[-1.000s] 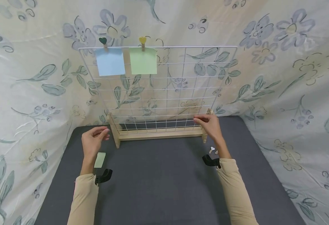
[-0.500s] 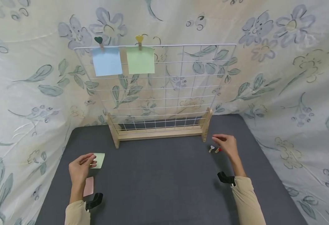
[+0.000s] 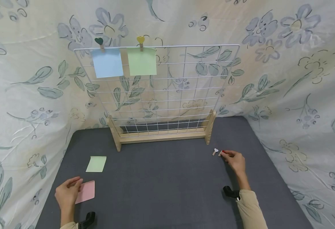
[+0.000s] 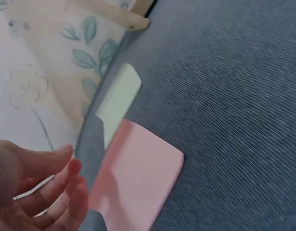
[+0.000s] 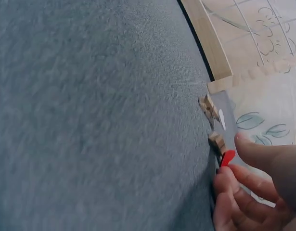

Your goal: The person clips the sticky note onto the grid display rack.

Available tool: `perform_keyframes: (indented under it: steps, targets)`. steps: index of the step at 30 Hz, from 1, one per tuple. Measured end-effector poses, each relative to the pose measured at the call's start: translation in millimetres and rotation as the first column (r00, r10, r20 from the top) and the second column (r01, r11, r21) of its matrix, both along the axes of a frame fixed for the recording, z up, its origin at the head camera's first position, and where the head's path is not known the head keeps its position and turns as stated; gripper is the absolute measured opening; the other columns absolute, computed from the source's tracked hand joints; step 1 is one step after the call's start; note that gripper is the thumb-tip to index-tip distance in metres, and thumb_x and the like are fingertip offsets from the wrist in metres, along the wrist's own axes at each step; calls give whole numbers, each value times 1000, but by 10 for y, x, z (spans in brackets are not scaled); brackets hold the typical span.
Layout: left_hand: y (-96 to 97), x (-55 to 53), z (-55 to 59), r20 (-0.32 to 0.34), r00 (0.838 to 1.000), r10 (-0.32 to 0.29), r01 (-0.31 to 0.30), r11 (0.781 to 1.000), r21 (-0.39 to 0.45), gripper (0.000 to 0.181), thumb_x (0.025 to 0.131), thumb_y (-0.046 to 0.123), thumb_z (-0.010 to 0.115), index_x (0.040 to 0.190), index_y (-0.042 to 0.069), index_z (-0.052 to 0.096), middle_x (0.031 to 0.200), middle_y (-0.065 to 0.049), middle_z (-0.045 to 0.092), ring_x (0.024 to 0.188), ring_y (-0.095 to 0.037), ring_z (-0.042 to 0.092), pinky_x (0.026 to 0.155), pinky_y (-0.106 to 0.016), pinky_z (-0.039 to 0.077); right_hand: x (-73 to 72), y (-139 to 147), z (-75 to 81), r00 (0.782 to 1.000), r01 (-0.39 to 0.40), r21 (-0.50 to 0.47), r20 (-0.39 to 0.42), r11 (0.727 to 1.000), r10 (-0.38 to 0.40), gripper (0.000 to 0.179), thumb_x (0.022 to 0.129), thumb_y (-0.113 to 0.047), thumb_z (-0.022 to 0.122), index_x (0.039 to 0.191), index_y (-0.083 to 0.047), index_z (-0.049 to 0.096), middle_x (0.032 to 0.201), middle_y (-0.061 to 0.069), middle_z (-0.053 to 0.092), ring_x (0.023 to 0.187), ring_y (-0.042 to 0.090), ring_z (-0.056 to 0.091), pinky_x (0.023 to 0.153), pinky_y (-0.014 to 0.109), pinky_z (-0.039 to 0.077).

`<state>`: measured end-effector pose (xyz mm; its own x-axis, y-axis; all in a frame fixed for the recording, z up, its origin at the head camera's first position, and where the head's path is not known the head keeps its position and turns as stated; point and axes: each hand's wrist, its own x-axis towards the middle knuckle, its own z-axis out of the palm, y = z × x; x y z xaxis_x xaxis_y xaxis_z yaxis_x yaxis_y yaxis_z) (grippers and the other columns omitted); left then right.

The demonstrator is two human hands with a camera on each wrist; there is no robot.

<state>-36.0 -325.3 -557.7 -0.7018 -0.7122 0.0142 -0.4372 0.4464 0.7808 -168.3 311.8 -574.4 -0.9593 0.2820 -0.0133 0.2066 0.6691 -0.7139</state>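
My left hand (image 3: 68, 192) is over the left edge of a pink paper note (image 3: 86, 191) on the dark table. In the left wrist view, its thumb and fingers are loosely bent beside the note with nothing between them. At the right, my right hand (image 3: 236, 162) reaches down to a small wooden clothespin with a red heart (image 5: 228, 157). Its fingertips are right at the heart, while the thumb stands a little apart on the other side. A clothespin with a white heart (image 3: 215, 150) lies just left of it.
A white wire grid (image 3: 170, 100) stands in a wooden base (image 3: 161, 138). A blue note (image 3: 107, 63) and a green note (image 3: 142, 62) hang from its top bar by heart clothespins. Another green note (image 3: 96, 164) lies behind the pink one. Floral cloth (image 3: 304, 95) surrounds the table.
Both hands have come down and back from beside the grid's base, the left to the pink note, the right to the red heart clothespin. The hanging notes stay in place.
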Motion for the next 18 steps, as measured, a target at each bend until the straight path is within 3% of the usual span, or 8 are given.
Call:
perform_keyframes:
  steps: [2,4,5,8,12,18]
  targets:
    - [8,43,-9,28,999,30,-28,998,-59,20,86,3,72,101,-10,70,83,-24,71,54,-14,65,60,-37,58,-9,-19,-16,1000,18,8,0,1000,-18,36,90,-28,74,109,2,73,82,12,74,56,4,59,51,22,46]
    - [24,76,6,36,998,56,-53,995,-83,22,84,4,73,101,-10,70,89,-27,70,73,-31,68,82,-48,51,-18,-45,-12,999,42,11,2,999,-42,36,89,-29,74,109,1,73,79,11,73,55,4,59,52,24,45]
    - [28,86,11,37,997,66,-62,994,-92,23,83,4,73,101,-10,69,90,-28,69,82,-38,66,87,-53,47,-23,-53,-9,999,52,15,7,999,-52,36,89,-29,73,109,2,73,78,10,73,55,4,58,52,25,44]
    - [58,113,21,33,997,64,-60,992,-111,27,82,4,72,103,-13,66,96,-32,66,97,-49,57,92,-64,38,-26,-75,5,996,86,24,32,996,-87,35,88,-30,74,107,-1,74,76,8,73,55,4,57,51,27,44]
    - [79,134,1,27,995,93,-89,987,-131,31,81,2,70,107,-14,63,103,-35,61,99,-52,54,93,-65,37,-33,-82,8,995,81,40,48,996,-83,32,85,-29,77,102,-2,75,75,7,73,56,6,59,51,27,44]
    - [63,191,-67,38,985,170,-166,982,-92,36,81,-2,68,113,-17,58,113,-39,55,112,-56,46,105,-65,29,-38,-84,5,998,62,41,19,997,-63,32,81,-25,82,93,3,74,76,13,72,61,14,61,53,28,44]
